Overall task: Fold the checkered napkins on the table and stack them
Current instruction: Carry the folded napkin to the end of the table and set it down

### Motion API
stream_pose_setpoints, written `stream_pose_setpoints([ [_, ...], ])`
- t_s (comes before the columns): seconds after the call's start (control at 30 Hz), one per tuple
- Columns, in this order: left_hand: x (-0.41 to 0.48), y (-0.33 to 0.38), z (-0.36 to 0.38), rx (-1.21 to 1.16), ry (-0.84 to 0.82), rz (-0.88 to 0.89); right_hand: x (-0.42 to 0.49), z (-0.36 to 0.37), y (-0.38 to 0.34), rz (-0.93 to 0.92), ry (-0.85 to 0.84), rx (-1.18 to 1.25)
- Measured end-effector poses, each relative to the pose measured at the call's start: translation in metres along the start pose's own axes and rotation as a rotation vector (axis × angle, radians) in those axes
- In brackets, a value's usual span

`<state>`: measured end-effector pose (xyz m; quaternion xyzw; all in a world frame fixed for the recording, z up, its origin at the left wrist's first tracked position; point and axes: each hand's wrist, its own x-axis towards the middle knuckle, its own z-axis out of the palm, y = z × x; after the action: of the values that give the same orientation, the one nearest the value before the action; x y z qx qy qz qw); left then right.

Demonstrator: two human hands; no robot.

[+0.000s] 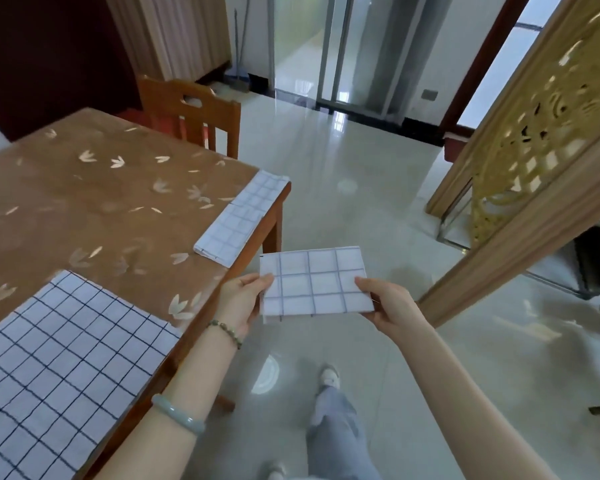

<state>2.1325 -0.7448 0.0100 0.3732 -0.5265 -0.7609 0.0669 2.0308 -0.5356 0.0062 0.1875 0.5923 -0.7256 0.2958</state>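
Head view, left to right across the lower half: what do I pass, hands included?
Unfolded checkered napkin on the table → left hand → held folded napkin, pinched by both hands → right hand. The folded cloth at the table's edge sits above the left hand, so it is left unplaced.

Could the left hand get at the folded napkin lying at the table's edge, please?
Probably yes: that table-edge napkin lies just beyond the left hand with nothing between them. However, the hand pinches the held napkin together with the right hand, so it would need to let go first.
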Motion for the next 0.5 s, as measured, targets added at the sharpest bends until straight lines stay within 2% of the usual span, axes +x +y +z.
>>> stream_pose_setpoints([
  [0.27, 0.100, 0.039, 0.029, -0.135, 0.202, 0.000, 0.128, 0.060, -0.086, 0.056, -0.177, -0.170],
  [0.5, 0.169, 0.072, 0.053, -0.289, 0.361, 0.006, 0.220, 0.115, -0.154, 0.084, -0.411, -0.345],
])
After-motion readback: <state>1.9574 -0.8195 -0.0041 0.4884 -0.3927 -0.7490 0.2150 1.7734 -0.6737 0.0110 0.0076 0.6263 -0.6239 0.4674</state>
